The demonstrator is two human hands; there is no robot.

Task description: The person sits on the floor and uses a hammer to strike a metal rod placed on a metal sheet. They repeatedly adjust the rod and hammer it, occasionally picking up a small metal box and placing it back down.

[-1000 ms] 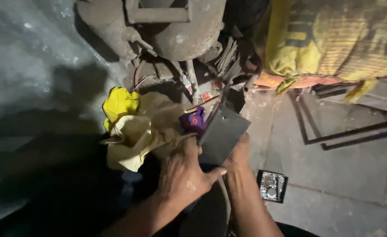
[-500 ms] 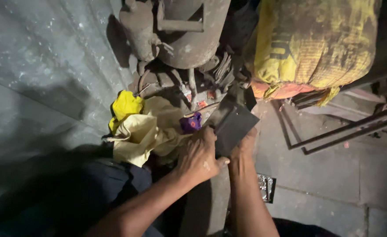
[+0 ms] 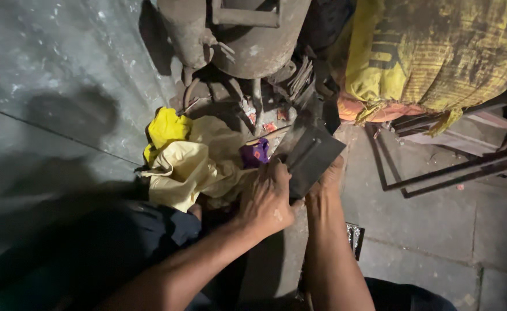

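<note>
Your left hand (image 3: pixel 268 198) is curled over the near edge of the dark metal plate (image 3: pixel 311 154), fingers pressed together against it. Your right hand (image 3: pixel 328 178) sits under the plate at its 5 o'clock corner; whether it grips or only props, you cannot tell. The plate lies tilted, just at 3 o'clock of the pale yellow cloth (image 3: pixel 187 167) and the purple scrap (image 3: pixel 256 153), with the grey motor housing (image 3: pixel 248 40) at 12 and the yellow sack (image 3: pixel 432 55) at 2. Since half a second ago both hands and the plate have kept their hold and place.
</note>
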